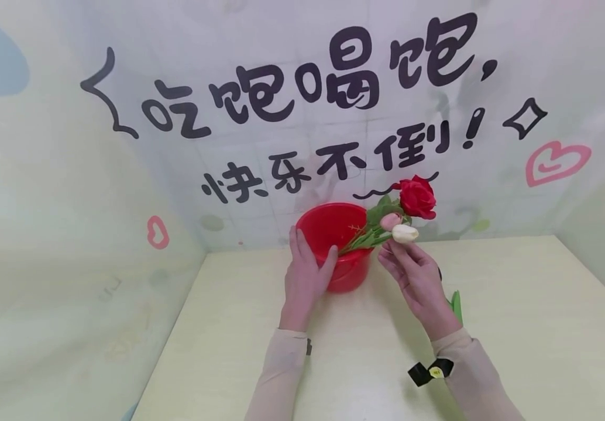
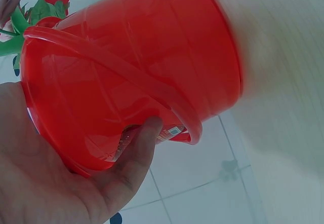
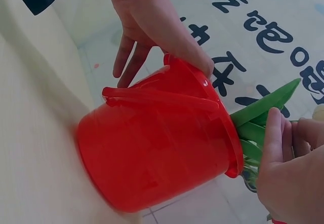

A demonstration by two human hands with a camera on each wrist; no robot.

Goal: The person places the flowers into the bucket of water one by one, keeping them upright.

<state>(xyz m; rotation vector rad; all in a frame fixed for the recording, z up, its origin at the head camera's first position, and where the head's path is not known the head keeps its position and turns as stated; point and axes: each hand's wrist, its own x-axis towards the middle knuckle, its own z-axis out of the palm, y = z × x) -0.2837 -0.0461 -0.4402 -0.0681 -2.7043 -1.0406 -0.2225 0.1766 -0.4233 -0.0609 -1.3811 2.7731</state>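
Note:
A red plastic bucket (image 1: pixel 348 275) stands on the table against the back wall. My left hand (image 1: pixel 303 276) grips its left side near the rim, the thumb toward the front. In the left wrist view the bucket's red handle (image 2: pixel 109 64) hangs down along its wall. Artificial flowers lean out over the right rim, their stems inside: a red rose (image 1: pixel 417 197), a pink tulip (image 1: pixel 391 221) and a white tulip (image 1: pixel 405 234). Just below the white bloom, my right hand (image 1: pixel 419 282) pinches the flower between thumb and fingers. Green leaves (image 3: pixel 263 105) show beside these fingers in the right wrist view.
Beside my right wrist a green leaf (image 1: pixel 456 305) shows on the pale table (image 1: pixel 355 362), partly hidden by the arm. A printed cloth (image 1: pixel 281 35) with black lettering covers the wall behind. A black strap (image 1: pixel 431 372) sits at the right sleeve.

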